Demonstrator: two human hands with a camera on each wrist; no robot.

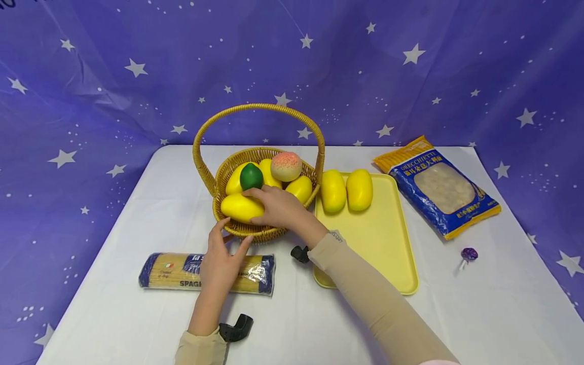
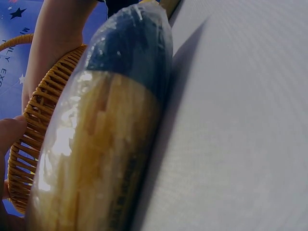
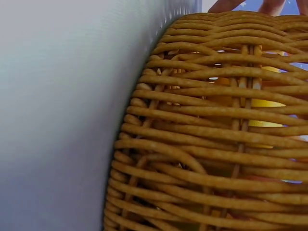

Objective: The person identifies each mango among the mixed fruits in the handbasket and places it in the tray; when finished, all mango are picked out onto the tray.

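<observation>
A wicker basket (image 1: 269, 234) with a tall arched handle holds several yellow mangoes, a peach (image 1: 286, 167) and a small dark green fruit (image 1: 251, 177). My right hand (image 1: 280, 207) reaches over the near rim and grips the right end of the front mango (image 1: 242, 208), thumb on its near side. At the basket's near left side, my left hand (image 1: 221, 261) has its fingers spread, fingertips at the wicker wall. A spaghetti pack (image 1: 169, 271) lies beneath that hand, partly hidden by it. The right wrist view shows mostly the basket's woven wall (image 3: 216, 134).
Right of the basket lies a yellow tray (image 1: 369, 243) with two mangoes (image 1: 347, 191) at its far end. Beyond it are a blue and orange orecchiette bag (image 1: 444, 187), overlapping the tray's corner, and a purple lollipop (image 1: 469, 254). A starry purple cloth hangs behind.
</observation>
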